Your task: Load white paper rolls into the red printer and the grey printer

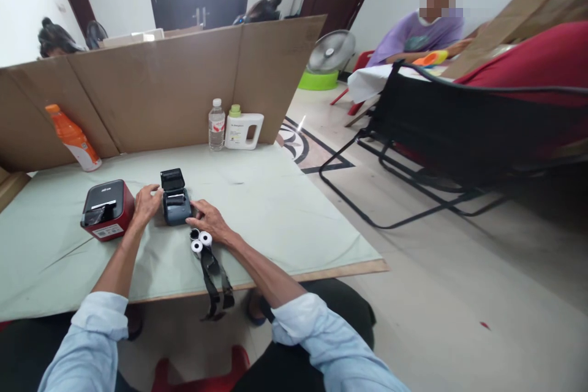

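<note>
Two bare hands work at one small dark grey-blue plastic printer with its black lid flipped up, standing on the pale green table cover near the front edge; the left hand rests curled against the printer's left side, touching it, while the right hand lies at its right front corner with fingers bent toward the casing; the two hands stay apart, one on each flank, and neither is clamped fully around the body, so far as this view shows; just in front of the right hand lie three small white paper rolls, close together, with black straps trailing from them over the table edge; a red box-shaped printer with a black top stands just beside the left hand, apart from it; judged from this, steadying goes best with the left hand pressing the casing flat to the table and the right working lightly, keeping the lid upright and the loose rolls from being nudged off the edge; an orange drink bottle leans against the cardboard screen well behind.
</note>
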Motion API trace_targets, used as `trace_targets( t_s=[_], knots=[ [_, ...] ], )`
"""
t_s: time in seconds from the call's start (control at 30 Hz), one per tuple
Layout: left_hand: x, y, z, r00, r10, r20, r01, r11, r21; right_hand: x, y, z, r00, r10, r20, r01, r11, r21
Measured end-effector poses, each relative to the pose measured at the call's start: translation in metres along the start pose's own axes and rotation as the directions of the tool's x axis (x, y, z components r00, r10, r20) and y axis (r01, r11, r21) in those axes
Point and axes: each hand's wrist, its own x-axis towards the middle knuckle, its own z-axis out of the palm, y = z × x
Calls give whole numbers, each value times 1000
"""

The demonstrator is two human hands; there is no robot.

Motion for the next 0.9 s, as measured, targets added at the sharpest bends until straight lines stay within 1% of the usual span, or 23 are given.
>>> trace_targets(
  t_s=[0.07, 0.1, 0.17, 0.23, 0.4, 0.47, 0.6, 0.73, 0.8, 0.9],
  knots=[
    [-8, 2, -4, 995, 97, 7, -98, 994, 57, 0, 0, 0, 1000, -3, -1, 3, 1000, -1],
    [-10, 4, -5, 986, 162, 37, -164, 983, 78, 0, 0, 0, 1000, -3, -2, 3, 1000, -2],
    [-12, 9, -6, 953, 278, 119, -290, 951, 108, 1, -1, 0, 1000, 0, -5, 0, 1000, -5],
    [-10, 15, -6, 930, 320, 180, -345, 930, 131, 1, -1, 0, 1000, 1, -7, -1, 1000, -9],
    [-2, 27, -7, 885, 331, 326, -405, 895, 190, 1, -1, 0, 1000, 6, -10, -6, 1000, 11],
    [-2, 30, -8, 873, 325, 363, -417, 884, 212, 2, -1, 0, 1000, 8, -5, -8, 1000, 29],
    [-4, 33, -10, 861, 309, 405, -422, 877, 229, 2, 0, 1, 1000, 19, -6, -18, 999, 45],
    [-4, 30, -14, 845, 317, 431, -416, 895, 158, 2, -2, 0, 1000, 24, -12, -23, 999, 49],
    [-4, 27, -16, 843, 324, 428, -408, 905, 118, 2, -3, 0, 1000, 29, -6, -29, 998, 47],
    [-5, 25, -16, 853, 337, 399, -402, 911, 90, 2, -5, -1, 999, 40, -4, -40, 999, 35]
  ],
)
